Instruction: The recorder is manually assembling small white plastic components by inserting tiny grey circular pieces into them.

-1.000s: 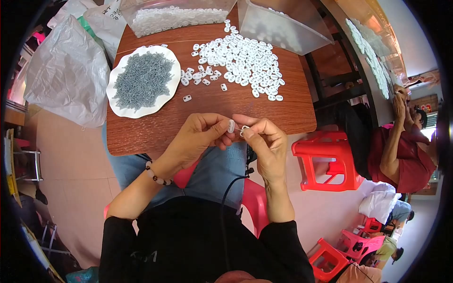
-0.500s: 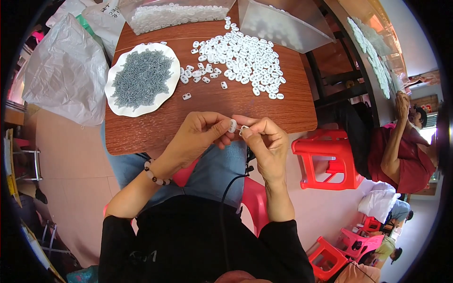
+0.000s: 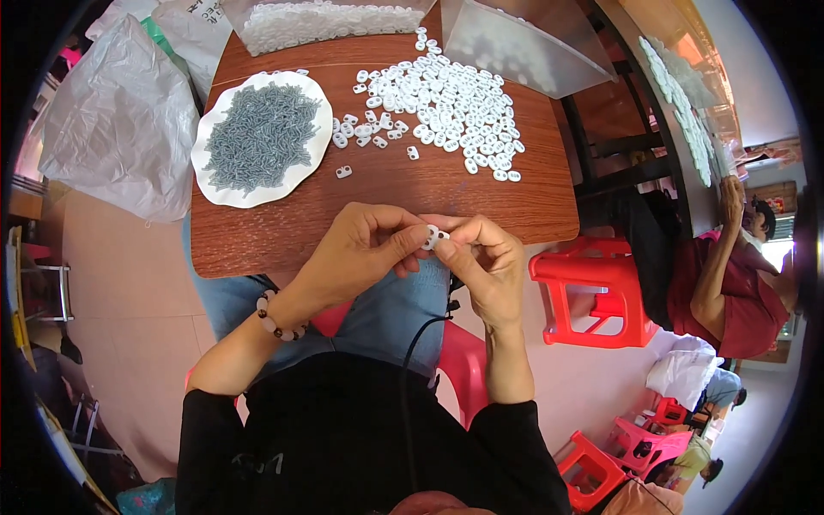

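Observation:
Above my lap, at the near edge of the brown table, both hands meet. Between thumb and fingers my left hand [image 3: 373, 245] pinches a small white oval plastic piece [image 3: 431, 238] with dark holes in its face. My right hand [image 3: 487, 266] is closed in a pinch on a second small white piece [image 3: 442, 236], mostly covered by the fingertips. The two pieces touch or overlap; whether they are joined I cannot tell. Beyond my hands lies a spread heap of white oval pieces [image 3: 455, 99]. A few two-holed pieces [image 3: 344, 172] lie apart from it.
A scalloped white plate [image 3: 206, 163] of small grey rod-like pieces stands on the table [image 3: 532, 202] at left. Two clear bins [image 3: 515, 51] stand at the back. White plastic bags [image 3: 116, 120] hang at left. A red stool [image 3: 592, 292] and a seated person [image 3: 730, 292] are at right.
The white piece in my left hand has turned from edge-on to show its holed face. My right hand's piece has come against it, closing the small gap.

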Tool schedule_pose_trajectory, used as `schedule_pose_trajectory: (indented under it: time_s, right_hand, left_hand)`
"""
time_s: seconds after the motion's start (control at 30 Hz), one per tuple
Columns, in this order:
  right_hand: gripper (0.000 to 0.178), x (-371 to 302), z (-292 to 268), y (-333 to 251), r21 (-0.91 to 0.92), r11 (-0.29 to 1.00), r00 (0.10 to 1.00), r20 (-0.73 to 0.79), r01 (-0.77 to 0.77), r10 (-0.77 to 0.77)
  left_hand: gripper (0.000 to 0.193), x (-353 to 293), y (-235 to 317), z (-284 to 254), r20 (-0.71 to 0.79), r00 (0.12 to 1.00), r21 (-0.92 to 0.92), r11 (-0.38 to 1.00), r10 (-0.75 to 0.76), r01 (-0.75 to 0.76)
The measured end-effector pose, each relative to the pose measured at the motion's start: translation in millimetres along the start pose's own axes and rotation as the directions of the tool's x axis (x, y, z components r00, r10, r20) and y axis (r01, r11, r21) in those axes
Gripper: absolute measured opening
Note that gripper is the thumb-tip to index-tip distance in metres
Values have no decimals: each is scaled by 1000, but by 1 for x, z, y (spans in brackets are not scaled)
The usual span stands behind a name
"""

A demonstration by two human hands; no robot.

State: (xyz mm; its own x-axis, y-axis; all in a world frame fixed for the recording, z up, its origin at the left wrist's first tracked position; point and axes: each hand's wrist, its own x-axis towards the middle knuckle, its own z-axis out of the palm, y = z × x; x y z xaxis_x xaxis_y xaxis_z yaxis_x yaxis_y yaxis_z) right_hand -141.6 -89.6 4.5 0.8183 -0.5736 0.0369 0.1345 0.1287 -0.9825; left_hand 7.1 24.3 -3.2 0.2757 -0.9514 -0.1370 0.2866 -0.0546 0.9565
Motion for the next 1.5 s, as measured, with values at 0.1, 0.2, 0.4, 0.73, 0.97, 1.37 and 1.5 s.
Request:
schedule_pose_trajectory:
  time_s: [0.1,0.2,0.4,0.73,0.97,1.37,1.5]
  right_hand:
    - [7,1,-5,2,91,995,997,75,-33,27]
    - [21,3,-3,2,132,988,992,107,-84,71]
    - [44,5,-6,1,64,997,971,236,-41,25]
    - [38,8,-4,9,-25,977,940,278,210,-195]
    - [38,5,1,11,-76,973,959,203,218,-199]
    - [51,3,7,7,-105,975,966,191,196,-174]
    - [55,8,0,10,-260,907,925,275,333,-261]
  left_hand:
    - [27,0,5,-5,48,999,11,1000,-21,20]
    - [26,0,9,-9,94,995,24,999,-32,29]
    - [27,1,20,-16,179,981,96,994,-70,54]
    - [34,0,23,-18,242,969,19,999,-46,43]
    - [37,-3,18,-14,198,980,-78,996,-16,32]
    - [27,-7,10,-6,143,990,-189,981,-1,28]
    - [25,-9,13,-4,134,991,-235,970,-26,58]
